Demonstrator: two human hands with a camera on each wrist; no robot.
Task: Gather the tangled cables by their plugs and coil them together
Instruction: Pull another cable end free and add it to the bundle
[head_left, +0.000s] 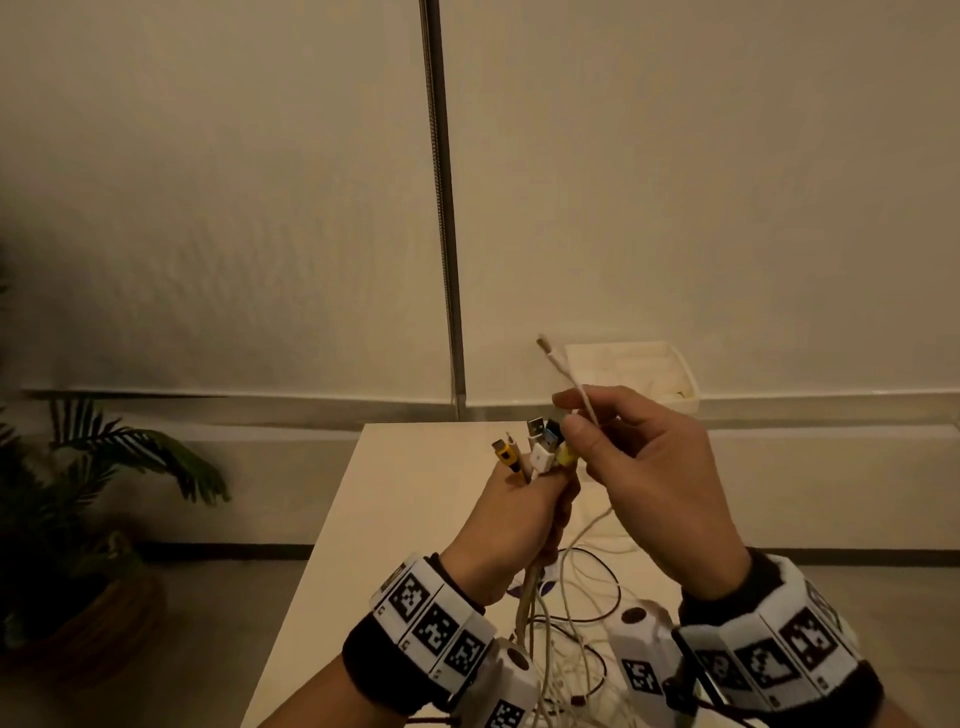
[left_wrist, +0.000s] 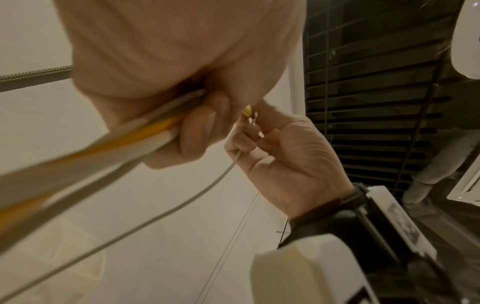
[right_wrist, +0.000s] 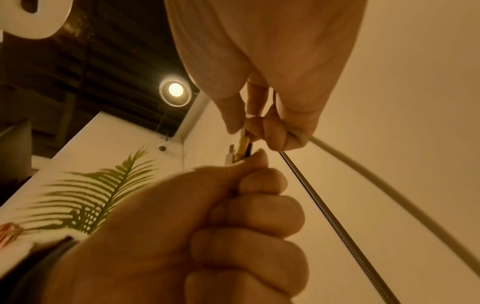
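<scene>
the left hand (head_left: 519, 525) was fisted round a bunch of cables (head_left: 535, 587), their plugs (head_left: 540, 449) (yellow, white, blue) sticking up above the fingers. the right hand (head_left: 654, 483), just beside it, pinched a white cable (head_left: 579, 387) between thumb and fingers, its plug end pointing up. the loose lengths trailed down onto the worktop (head_left: 395, 493); a white tray (head_left: 675, 364) sat at its far edge.

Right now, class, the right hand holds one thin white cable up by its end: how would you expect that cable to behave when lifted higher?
The thin white cable is probably floppy: below the right hand it sags in loose curves. The short end above the pinch stands up unaided, so it seems slightly springy. It may snag, since it trails into tangled loops on the white table.
</scene>
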